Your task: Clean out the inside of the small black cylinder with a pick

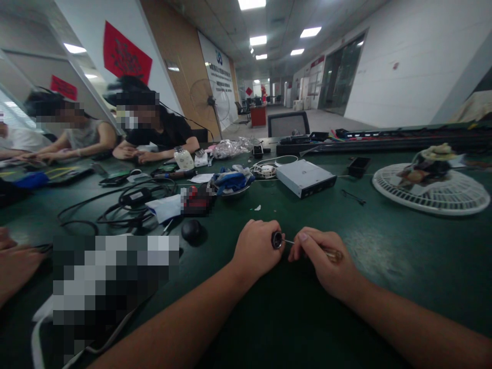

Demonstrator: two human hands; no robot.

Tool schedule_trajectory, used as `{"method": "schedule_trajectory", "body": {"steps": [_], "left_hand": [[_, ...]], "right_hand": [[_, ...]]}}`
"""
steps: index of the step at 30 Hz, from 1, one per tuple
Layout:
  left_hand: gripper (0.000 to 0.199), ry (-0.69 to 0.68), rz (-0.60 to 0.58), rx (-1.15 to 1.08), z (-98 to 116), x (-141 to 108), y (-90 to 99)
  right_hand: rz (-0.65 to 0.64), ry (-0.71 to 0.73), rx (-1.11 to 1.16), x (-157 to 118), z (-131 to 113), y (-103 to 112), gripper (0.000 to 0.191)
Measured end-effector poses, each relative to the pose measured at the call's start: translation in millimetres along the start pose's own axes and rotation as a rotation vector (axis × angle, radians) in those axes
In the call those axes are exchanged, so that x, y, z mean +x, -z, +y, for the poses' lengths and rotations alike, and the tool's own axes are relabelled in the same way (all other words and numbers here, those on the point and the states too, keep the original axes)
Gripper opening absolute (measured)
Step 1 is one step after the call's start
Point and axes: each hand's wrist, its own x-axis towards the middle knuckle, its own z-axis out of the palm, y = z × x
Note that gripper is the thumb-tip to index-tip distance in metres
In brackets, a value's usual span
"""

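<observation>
Over the green tabletop, my left hand (258,247) is closed around a small dark round part with a shiny ring-shaped end (277,240). The rest of that part is hidden in the fist. A screwdriver (333,254) with a brownish handle sits in my right hand (326,259), its fingers wrapped round it. Its thin metal shaft points left at the ring-shaped end; whether the tip touches it I cannot tell. Both hands are close together near the table's middle.
A black computer mouse (192,231) lies left of my hands. Behind them are a grey disc drive (305,177) and a bowl with blue cloth (232,182). A white fan grille (430,189) lies at right, tangled cables (126,200) at left. Other people sit along the left side.
</observation>
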Motion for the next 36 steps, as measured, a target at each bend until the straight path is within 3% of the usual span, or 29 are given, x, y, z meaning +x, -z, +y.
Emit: {"method": "schedule_trajectory", "body": {"steps": [5, 10, 17, 24, 30, 36], "left_hand": [[0.014, -0.003, -0.014, -0.003, -0.4, -0.1, 0.1], [0.014, 0.005, -0.001, -0.014, 0.0, -0.2, 0.0], [0.015, -0.003, -0.022, -0.019, 0.4, -0.3, 2.3], [0.011, -0.010, -0.014, -0.004, 0.0, -0.5, 0.1], [0.014, -0.032, -0.028, 0.023, -0.6, -1.2, 0.5], [0.012, -0.006, -0.024, 0.020, 0.0, -0.5, 0.6]], "right_hand": [[-0.124, 0.070, 0.096, -0.6, -3.2, 1.3, 0.039], [-0.017, 0.020, 0.034, 0.2, -0.8, -0.9, 0.037], [-0.121, 0.063, 0.079, 0.3, -1.6, 1.4, 0.038], [-0.016, -0.002, -0.018, 0.0, -3.1, -0.3, 0.039], [-0.138, 0.059, 0.060, -0.3, -3.9, 1.1, 0.041], [-0.032, 0.039, 0.008, -0.9, 0.3, -1.2, 0.039]]}}
